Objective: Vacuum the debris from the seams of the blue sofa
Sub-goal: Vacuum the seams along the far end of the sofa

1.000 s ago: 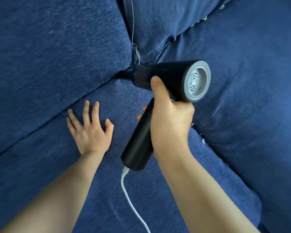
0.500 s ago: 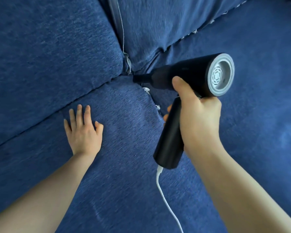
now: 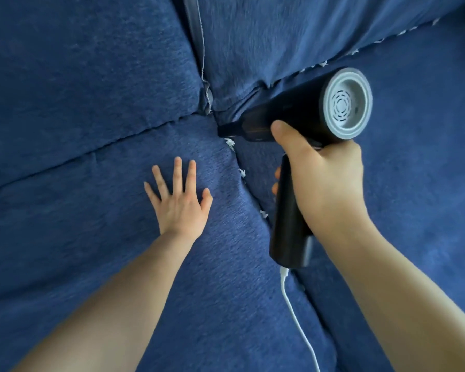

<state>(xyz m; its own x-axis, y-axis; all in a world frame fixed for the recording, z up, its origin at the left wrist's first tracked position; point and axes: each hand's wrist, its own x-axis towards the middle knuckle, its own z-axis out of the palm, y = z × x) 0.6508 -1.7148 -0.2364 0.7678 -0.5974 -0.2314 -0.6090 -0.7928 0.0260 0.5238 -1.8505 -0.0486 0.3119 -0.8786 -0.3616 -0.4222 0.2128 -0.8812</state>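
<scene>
Vacuum tip at the sofa seam

The right hand (image 3: 325, 183) grips the black vacuum (image 3: 293, 114); its tip touches the blue sofa (image 3: 65, 76) seam by white bits (image 3: 229, 143). The left hand (image 3: 181, 208) lies flat nearby. A white cord (image 3: 298, 320) hangs down.

Blue sofa (image 3: 78, 251), left hand (image 3: 181, 208) flat on it, white debris (image 3: 229, 142) along seam.

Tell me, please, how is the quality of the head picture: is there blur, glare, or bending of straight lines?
Head view: light is soft and even, with no glare; the seams of the blue sofa bow outward, a wide-angle effect; the vacuum and the white debris look slightly soft; the right hand and left hand are fairly sharp.
</scene>
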